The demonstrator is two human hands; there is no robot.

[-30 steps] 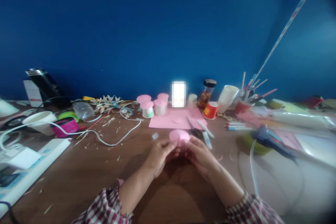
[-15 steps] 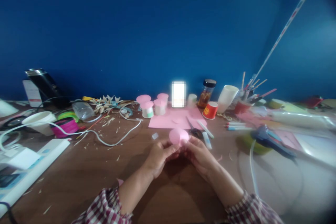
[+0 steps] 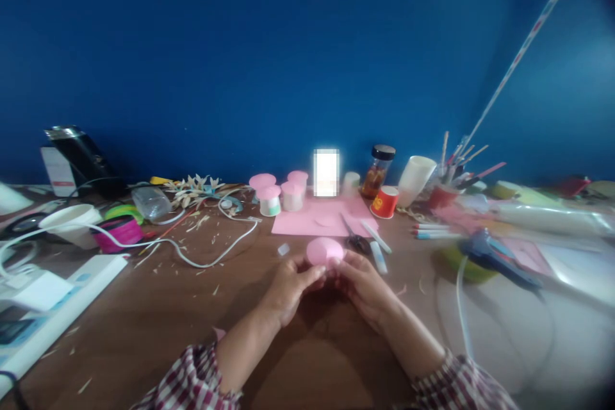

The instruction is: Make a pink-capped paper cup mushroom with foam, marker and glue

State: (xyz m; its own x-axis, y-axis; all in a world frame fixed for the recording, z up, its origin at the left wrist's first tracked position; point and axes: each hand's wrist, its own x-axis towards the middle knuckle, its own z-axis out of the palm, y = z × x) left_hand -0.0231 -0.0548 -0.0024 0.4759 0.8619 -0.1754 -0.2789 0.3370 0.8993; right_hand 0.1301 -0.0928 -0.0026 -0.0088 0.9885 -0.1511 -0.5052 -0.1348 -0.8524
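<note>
A pink paper disc [image 3: 325,250] stands up between my two hands just above the brown tabletop. My left hand [image 3: 288,287] pinches its lower left edge with curled fingers. From the right, my right hand [image 3: 364,283] grips the lower right edge, fingers closed. Whatever lies under the disc between my fingers is hidden. Behind the disc lies a pink paper sheet [image 3: 307,221] with scissors [image 3: 353,237] on its near right corner.
Small cups with pink tops [image 3: 270,200] stand behind the sheet, beside a jar [image 3: 378,171] and a red cup [image 3: 383,202]. Markers [image 3: 432,232] and a blue glue gun [image 3: 494,256] lie right. White cables [image 3: 192,256], a white cup [image 3: 72,224] and boxes are left.
The pink disc has shifted slightly left and tilted a little in my fingers. Both hands stay in about the same place.
</note>
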